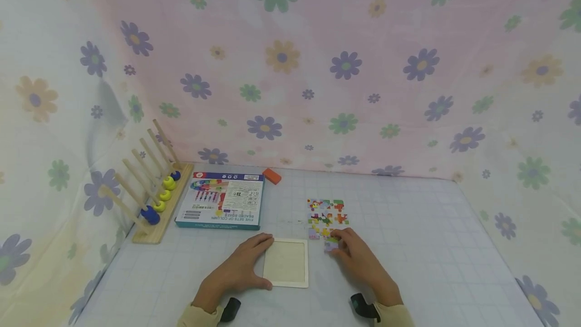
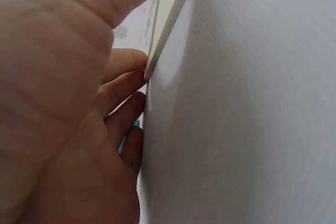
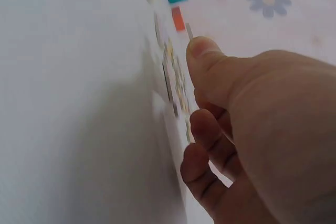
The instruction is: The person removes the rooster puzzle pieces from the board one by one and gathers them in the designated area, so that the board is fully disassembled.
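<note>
My left hand (image 1: 238, 265) spans the left side of a shallow, pale wooden puzzle tray (image 1: 285, 262). Its thumb is at the near left corner and its fingertips at the far left one; the left wrist view has the fingertips against the tray's thin edge (image 2: 170, 22). Between thumb and fingers, my right hand (image 1: 360, 261) pinches a jigsaw piece (image 1: 330, 244) with purple and green on it. Edge-on, this piece (image 3: 189, 31) stands out beyond the thumb tip in the right wrist view. Just past this hand lie several colourful jigsaw pieces (image 1: 325, 211), grouped close together.
Left of the tray lies a flat printed box (image 1: 222, 201) with a teal side, an orange block (image 1: 272, 176) at its far right corner. A wooden peg stand (image 1: 165, 211) with blue and yellow beads stands farther left. Flowered cloth (image 1: 308, 64) hangs behind and at both sides.
</note>
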Demonstrator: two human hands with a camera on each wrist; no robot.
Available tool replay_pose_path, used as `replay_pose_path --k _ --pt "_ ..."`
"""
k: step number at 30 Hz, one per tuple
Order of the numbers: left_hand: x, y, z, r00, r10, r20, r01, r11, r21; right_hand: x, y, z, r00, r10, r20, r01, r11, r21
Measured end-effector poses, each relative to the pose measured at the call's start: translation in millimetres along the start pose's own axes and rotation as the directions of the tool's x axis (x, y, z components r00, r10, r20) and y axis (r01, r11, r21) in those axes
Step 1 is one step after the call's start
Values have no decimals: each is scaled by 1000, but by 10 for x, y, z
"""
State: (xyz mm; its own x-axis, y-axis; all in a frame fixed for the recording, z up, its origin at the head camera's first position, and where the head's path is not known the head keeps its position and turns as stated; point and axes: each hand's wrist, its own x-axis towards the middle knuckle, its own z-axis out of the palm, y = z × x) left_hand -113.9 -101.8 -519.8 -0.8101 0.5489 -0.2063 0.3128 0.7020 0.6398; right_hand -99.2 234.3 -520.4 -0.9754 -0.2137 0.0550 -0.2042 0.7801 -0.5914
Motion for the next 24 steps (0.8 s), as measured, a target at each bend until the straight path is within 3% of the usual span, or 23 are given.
replay_pose_path --k 5,10,15,24 --pt "2 3 1 1000 1 0 -1 1000 4 21 197 -98 996 76 -44 -78 996 -47" --pt "6 1 -6 1000 5 -1 -5 1000 4 50 288 -113 996 50 -75 -55 996 -70" --pt "-1 5 -9 1000 -2 -2 2 1000 -1 71 302 -105 996 38 -86 -46 995 -91" --pt "-4 1 -18 1000 10 0 -10 1000 -6 81 282 -83 991 113 -64 -118 990 -74"
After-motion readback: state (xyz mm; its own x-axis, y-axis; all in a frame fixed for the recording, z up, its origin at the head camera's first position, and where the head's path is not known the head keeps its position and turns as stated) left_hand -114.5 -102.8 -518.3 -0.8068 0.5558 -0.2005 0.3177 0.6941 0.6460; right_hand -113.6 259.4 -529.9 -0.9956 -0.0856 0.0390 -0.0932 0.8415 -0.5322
